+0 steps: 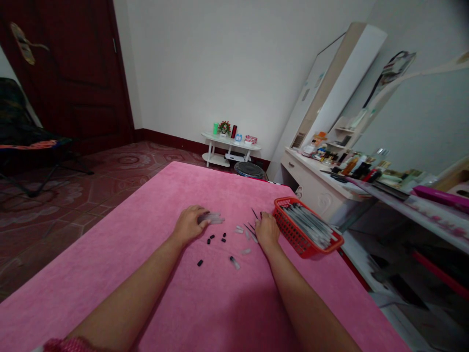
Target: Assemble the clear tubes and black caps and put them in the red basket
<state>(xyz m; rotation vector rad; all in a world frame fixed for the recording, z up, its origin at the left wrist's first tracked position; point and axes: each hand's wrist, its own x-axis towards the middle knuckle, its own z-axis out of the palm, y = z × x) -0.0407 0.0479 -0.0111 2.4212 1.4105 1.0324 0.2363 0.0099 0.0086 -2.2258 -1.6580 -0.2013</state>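
Observation:
My left hand (190, 223) rests on the pink cloth (146, 254), its fingers closed round a bundle of clear plastic tubes (213, 218) that stick out to the right. My right hand (266, 230) lies curled on the cloth beside a red basket (293, 234) and seems to grip thin dark sticks (254, 213) that poke out past its fingers. Between the hands lie several small black caps (211, 238) and a few clear tube pieces (235, 262).
The red basket holds several long clear tubes. A dressing table (315, 183) crowded with bottles stands to the right, a small white table (230, 146) is by the far wall, a folding chair (25, 142) at left, and a dark red door (73, 68) behind it.

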